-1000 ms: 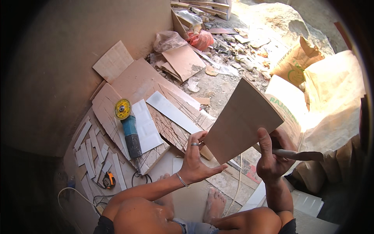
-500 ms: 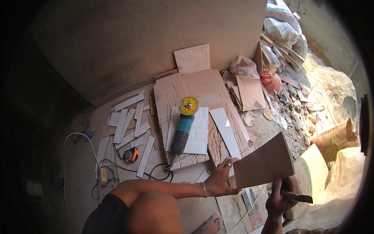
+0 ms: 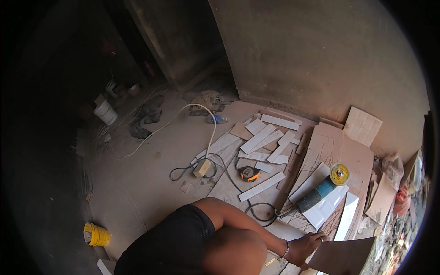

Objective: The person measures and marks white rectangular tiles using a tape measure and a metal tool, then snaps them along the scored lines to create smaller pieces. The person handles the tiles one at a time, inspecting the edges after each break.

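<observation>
My left hand (image 3: pixel 305 248), with a ring and a bracelet, is closed on the edge of a brown-backed tile (image 3: pixel 343 256) at the lower right. The tile's lower part runs out of the picture. My right hand is out of view. Just beyond the left hand, an angle grinder (image 3: pixel 318 193) with a yellow disc lies across white tiles (image 3: pixel 327 208) on a scored board (image 3: pixel 355 153). A narrow white tile strip (image 3: pixel 347 215) lies beside it.
Several cut white strips (image 3: pixel 259 137) lie left of the board, near an orange-black tape measure (image 3: pixel 250 173). A cable with a pale block (image 3: pixel 201 168) crosses the floor. A yellow bucket (image 3: pixel 96 234) and a white bucket (image 3: pixel 106 112) stand at left; rubble (image 3: pixel 389 238) lies at right.
The view has swung left, bringing the dark room and buckets in. My right hand, with the dark flat tool it held, has left the picture. My left hand still grips the tile.
</observation>
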Demonstrator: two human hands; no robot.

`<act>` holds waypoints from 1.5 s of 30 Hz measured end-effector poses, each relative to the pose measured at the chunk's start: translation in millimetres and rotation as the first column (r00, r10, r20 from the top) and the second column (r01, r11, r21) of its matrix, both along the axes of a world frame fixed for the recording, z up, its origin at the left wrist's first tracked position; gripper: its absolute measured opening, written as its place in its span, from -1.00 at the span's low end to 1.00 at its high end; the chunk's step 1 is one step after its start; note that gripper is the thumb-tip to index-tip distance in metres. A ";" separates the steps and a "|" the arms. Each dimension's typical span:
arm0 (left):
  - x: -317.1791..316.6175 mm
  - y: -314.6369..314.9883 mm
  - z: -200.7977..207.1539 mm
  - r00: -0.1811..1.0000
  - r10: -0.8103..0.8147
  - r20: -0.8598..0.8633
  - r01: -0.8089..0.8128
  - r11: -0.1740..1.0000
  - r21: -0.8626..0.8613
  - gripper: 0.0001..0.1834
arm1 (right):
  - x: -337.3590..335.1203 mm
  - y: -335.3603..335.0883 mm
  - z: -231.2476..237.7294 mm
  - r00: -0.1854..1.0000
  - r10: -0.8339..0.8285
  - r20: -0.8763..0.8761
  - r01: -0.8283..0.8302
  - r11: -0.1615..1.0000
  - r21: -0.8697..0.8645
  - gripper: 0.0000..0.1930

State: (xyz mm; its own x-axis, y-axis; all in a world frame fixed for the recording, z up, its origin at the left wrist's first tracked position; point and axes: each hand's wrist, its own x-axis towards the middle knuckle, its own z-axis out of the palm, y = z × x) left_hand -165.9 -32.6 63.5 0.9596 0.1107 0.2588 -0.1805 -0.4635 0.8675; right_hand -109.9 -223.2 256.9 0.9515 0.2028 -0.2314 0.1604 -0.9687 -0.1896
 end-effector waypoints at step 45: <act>47.7 -86.2 47.8 0.876 -0.473 -0.092 0.434 0.858 -0.275 -0.11 | 40.6 -137.9 -26.6 0.760 -0.633 0.150 -0.027 0.199 0.980 -0.70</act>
